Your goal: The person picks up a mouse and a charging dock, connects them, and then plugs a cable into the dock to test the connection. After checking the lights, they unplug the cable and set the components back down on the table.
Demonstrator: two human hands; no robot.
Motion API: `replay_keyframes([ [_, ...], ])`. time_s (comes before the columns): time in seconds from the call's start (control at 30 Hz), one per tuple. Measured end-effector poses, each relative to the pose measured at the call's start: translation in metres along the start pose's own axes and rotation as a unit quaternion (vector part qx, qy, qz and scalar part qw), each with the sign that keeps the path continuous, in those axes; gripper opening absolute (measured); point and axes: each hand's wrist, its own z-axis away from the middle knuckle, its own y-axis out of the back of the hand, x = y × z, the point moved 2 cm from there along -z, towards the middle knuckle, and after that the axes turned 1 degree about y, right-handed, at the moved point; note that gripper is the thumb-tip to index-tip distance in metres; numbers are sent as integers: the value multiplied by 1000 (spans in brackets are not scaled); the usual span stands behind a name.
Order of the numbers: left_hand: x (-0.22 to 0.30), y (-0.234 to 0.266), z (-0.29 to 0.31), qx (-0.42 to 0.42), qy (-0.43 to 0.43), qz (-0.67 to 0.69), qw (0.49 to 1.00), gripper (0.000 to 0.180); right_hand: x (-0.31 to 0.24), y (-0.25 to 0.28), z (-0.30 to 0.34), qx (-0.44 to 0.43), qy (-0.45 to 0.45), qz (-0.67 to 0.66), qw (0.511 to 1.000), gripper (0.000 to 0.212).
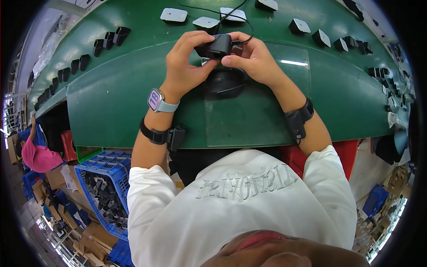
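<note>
Both my hands hold a small black plastic housing (219, 46) above the green work table. My left hand (189, 58) grips it from the left, with the thumb below and the fingers over the top. From the right, my right hand (250, 57) pinches it between thumb and fingers. A black cable (251, 27) loops beside my right fingers; where it ends is hidden. Just below the housing, a rounded black device (224, 81) rests on the table. Part of it lies behind my hands.
White-faced black blocks (174, 15) stand along the far side of the green table (133, 107). More black blocks (108, 40) line the left edge, and others sit at right. A blue crate (84, 169) of black parts stands lower left. A person in pink (40, 155) is farther left.
</note>
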Motion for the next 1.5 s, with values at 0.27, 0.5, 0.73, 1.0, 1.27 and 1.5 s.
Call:
replay_keyframes([
  [0.27,5,13,-6,19,-76,-86,993,51,-2,-3,-5,148,89,60,983,18],
  [0.5,-35,72,-26,73,-66,-237,967,47,8,48,-14,324,121,26,938,12],
  [0.73,-127,125,-36,-43,100,-538,836,55,6,20,-16,250,111,64,960,17],
  [1.0,-102,61,-74,-207,9,-565,798,52,1,13,-12,197,121,7,973,16],
  [1.27,-39,16,-32,-26,232,250,940,52,4,13,-14,197,110,-104,969,15],
  [1.5,-9,-3,-17,-58,247,328,910,49,1,8,-12,157,74,-68,982,14],
])
